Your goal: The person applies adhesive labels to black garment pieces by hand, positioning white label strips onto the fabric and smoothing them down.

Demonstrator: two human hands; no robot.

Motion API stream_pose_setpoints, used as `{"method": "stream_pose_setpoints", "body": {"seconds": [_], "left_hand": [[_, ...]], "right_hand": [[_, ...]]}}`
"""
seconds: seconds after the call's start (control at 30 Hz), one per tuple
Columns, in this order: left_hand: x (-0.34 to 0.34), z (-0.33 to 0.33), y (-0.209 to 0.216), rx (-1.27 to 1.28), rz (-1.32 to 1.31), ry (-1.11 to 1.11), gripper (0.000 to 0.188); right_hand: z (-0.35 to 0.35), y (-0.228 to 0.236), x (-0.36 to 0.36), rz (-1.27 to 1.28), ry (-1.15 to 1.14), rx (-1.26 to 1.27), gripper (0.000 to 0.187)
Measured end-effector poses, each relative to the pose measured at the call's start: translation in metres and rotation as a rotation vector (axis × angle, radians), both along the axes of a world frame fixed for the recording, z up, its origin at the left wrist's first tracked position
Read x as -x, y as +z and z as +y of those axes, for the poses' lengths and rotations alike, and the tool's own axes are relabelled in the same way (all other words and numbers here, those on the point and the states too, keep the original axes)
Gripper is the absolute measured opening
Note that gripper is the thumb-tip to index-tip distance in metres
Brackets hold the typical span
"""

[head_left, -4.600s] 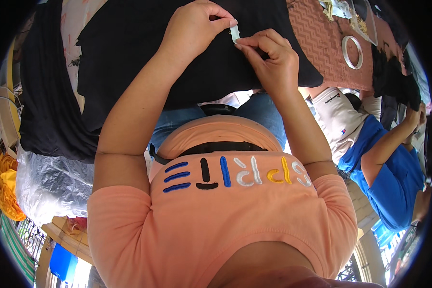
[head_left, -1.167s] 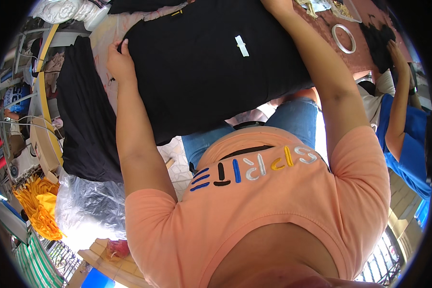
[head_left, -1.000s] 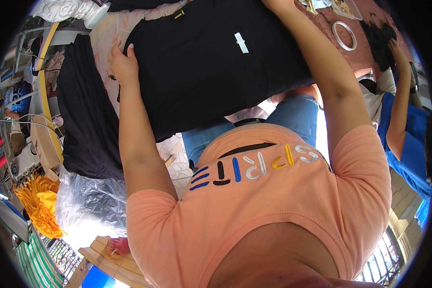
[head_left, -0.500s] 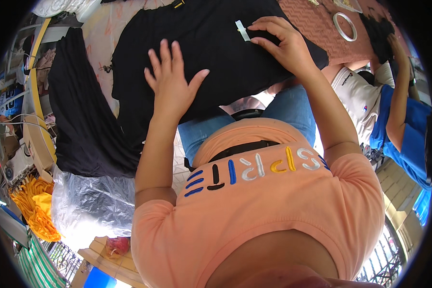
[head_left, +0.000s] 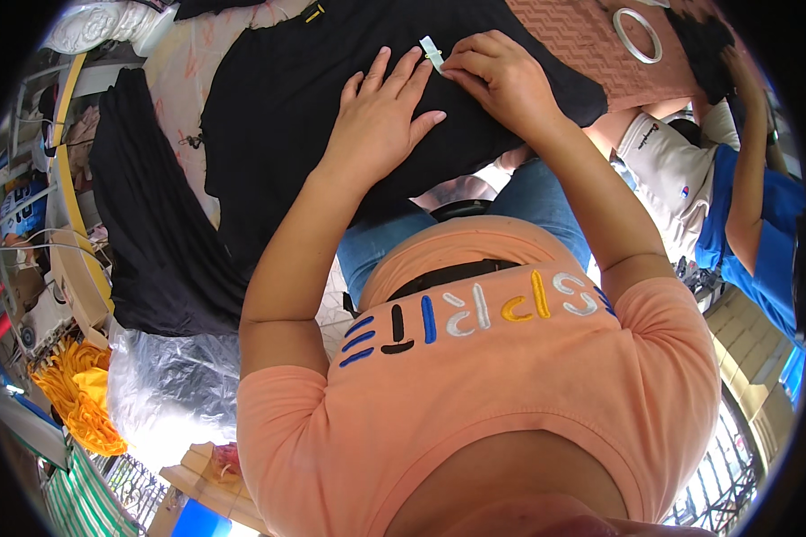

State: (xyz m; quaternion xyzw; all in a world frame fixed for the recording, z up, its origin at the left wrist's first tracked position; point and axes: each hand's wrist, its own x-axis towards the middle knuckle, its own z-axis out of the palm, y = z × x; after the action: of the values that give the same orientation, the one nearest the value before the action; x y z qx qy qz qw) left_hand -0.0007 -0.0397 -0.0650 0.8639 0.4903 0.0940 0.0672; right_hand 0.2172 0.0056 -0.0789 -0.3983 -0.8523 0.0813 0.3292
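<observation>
A black garment (head_left: 287,107) lies spread flat in front of me, with a small yellow-marked label (head_left: 313,12) at its far edge. My left hand (head_left: 376,121) rests on the cloth, fingers stretched out and slightly apart. Just right of its fingertips is a short pale, translucent strip (head_left: 430,51) with a tiny yellowish mark on it. My right hand (head_left: 501,80) is closed, thumb and forefinger pinched at the strip's near end. The exact contact is partly hidden by the fingers.
Another black cloth (head_left: 152,206) hangs on the left, above clear plastic wrapping (head_left: 170,385). A white ring-shaped roll (head_left: 637,36) lies on the reddish-brown patterned cover (head_left: 564,36). At the right, a co-worker in a blue top (head_left: 761,233) handles dark cloth (head_left: 703,54).
My left hand has slid right and away from me, up to the strip. The right hand has moved slightly left, and its thumb and forefinger have closed at the strip's near end.
</observation>
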Motion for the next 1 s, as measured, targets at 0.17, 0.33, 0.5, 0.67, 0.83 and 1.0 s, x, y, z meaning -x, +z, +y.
{"method": "stream_pose_setpoints", "body": {"seconds": [0.17,0.33,0.5,0.67,0.83,1.0], "left_hand": [[0.001,-0.001,0.003,0.001,-0.116,-0.006,0.058],[0.000,-0.008,-0.001,-0.044,-0.109,-0.047,0.047],[-0.004,-0.010,0.000,-0.055,-0.091,-0.028,0.047],[-0.003,-0.009,0.000,-0.042,-0.105,-0.036,0.049],[0.002,0.004,0.003,-0.010,-0.288,-0.055,0.060],[0.013,0.022,0.004,-0.045,-0.030,-0.174,0.068]], "right_hand": [[0.007,-0.001,-0.002,0.046,0.008,0.037,0.013],[0.008,-0.002,-0.001,0.071,0.005,0.034,0.013],[0.007,-0.002,0.002,0.132,-0.057,0.116,0.012],[0.007,-0.002,-0.001,0.060,0.016,0.036,0.012],[0.005,-0.006,-0.001,0.085,0.029,0.015,0.013],[0.003,-0.005,-0.002,0.060,0.019,0.000,0.011]]}}
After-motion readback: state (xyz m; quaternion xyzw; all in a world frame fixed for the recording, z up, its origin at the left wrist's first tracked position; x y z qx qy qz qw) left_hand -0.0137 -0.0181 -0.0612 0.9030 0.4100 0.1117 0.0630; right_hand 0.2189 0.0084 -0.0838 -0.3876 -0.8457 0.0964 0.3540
